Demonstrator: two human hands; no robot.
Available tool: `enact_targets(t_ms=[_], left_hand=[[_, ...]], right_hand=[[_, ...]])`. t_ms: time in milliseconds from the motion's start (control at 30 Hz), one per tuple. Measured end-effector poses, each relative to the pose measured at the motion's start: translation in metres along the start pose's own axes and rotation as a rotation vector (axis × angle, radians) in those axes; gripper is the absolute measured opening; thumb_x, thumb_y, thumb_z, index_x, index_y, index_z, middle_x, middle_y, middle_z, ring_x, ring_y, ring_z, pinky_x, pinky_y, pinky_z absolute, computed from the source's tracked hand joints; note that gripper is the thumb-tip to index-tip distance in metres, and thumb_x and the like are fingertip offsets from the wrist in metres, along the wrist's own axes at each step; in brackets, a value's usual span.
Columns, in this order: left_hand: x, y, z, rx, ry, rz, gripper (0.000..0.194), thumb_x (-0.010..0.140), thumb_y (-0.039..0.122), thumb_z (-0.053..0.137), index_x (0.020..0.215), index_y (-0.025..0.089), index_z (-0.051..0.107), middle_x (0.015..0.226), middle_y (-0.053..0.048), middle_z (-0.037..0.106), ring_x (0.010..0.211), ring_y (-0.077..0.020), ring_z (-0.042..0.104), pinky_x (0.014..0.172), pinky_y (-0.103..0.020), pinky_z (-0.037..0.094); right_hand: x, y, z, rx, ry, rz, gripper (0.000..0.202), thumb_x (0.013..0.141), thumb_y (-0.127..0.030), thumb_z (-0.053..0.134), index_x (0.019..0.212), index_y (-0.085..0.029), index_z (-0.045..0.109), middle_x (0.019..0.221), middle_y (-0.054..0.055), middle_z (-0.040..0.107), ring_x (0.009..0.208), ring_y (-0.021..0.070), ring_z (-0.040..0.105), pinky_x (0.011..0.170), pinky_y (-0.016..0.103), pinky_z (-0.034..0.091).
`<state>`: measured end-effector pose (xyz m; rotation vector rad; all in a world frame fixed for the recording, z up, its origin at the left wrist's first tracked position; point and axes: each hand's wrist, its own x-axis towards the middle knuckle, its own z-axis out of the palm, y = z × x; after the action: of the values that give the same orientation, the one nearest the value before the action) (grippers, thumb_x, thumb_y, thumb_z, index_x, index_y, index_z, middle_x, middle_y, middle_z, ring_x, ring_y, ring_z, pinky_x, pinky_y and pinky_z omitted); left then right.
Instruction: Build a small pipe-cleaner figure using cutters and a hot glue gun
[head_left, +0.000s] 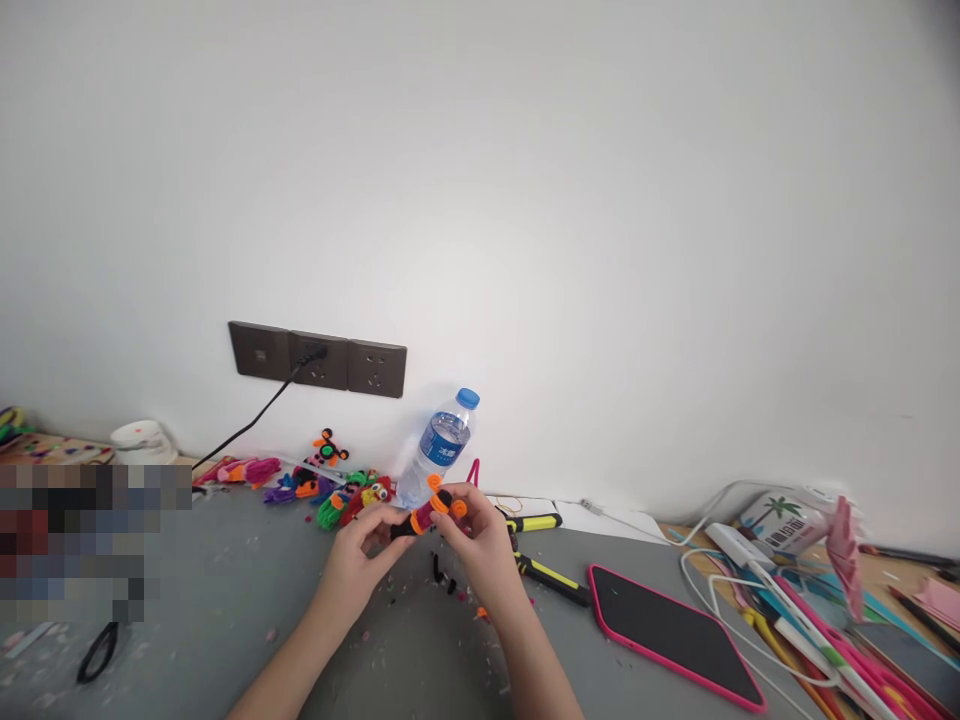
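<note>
Both hands hold a small pipe-cleaner figure [424,515] in black, orange and dark red above the grey mat. My left hand [367,540] pinches its black lower end between thumb and fingers. Around the upper end, by the orange coils, are the closed fingers of my right hand [472,525]. Just behind stands a water bottle [444,445] with a blue cap, leaning slightly. Pliers with yellow-and-black handles [555,580] lie to the right of my right hand, their head partly hidden. A bent black pipe-cleaner piece [442,574] rests on the mat below.
Several colourful pipe-cleaner pieces [322,490] lie along the wall at left. A pink-edged phone or tablet [675,635] is on the mat at right, beside white cables [712,590] and mixed craft supplies. A black cord runs to the wall socket [319,358]. Scraps dot the grey mat [217,600].
</note>
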<state>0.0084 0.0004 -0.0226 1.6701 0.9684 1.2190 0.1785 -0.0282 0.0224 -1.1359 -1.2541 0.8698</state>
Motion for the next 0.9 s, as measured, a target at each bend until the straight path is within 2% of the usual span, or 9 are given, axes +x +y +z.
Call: enact_targets(t_ms=[233, 667, 900], left_hand=[[0.000, 0.006, 0.001, 0.005, 0.072, 0.006, 0.015, 0.074, 0.032, 0.067, 0.081, 0.019, 0.067, 0.086, -0.006, 0.066, 0.080, -0.0211, 0.063, 0.070, -0.029, 0.054], [-0.002, 0.001, 0.001, -0.034, 0.087, -0.035, 0.019, 0.074, 0.034, 0.069, 0.084, 0.019, 0.069, 0.090, -0.007, 0.066, 0.082, -0.0219, 0.063, 0.073, -0.032, 0.055], [-0.003, 0.009, 0.002, -0.012, 0.081, -0.039, 0.022, 0.075, 0.037, 0.067, 0.086, 0.018, 0.069, 0.091, -0.008, 0.068, 0.087, -0.0233, 0.065, 0.076, -0.033, 0.056]], right_hand=[[0.000, 0.000, 0.003, -0.024, 0.022, -0.011, 0.024, 0.075, -0.037, 0.068, 0.090, -0.019, 0.063, 0.084, 0.003, 0.065, 0.074, 0.0183, 0.055, 0.068, 0.028, 0.042], [-0.001, 0.006, 0.001, 0.044, -0.017, -0.009, 0.027, 0.074, -0.040, 0.071, 0.085, -0.019, 0.059, 0.081, 0.003, 0.061, 0.075, 0.0177, 0.055, 0.067, 0.027, 0.043], [0.001, 0.009, -0.003, 0.061, -0.012, 0.014, 0.032, 0.072, -0.045, 0.073, 0.087, -0.019, 0.062, 0.083, 0.004, 0.064, 0.075, 0.0189, 0.057, 0.064, 0.027, 0.044]])
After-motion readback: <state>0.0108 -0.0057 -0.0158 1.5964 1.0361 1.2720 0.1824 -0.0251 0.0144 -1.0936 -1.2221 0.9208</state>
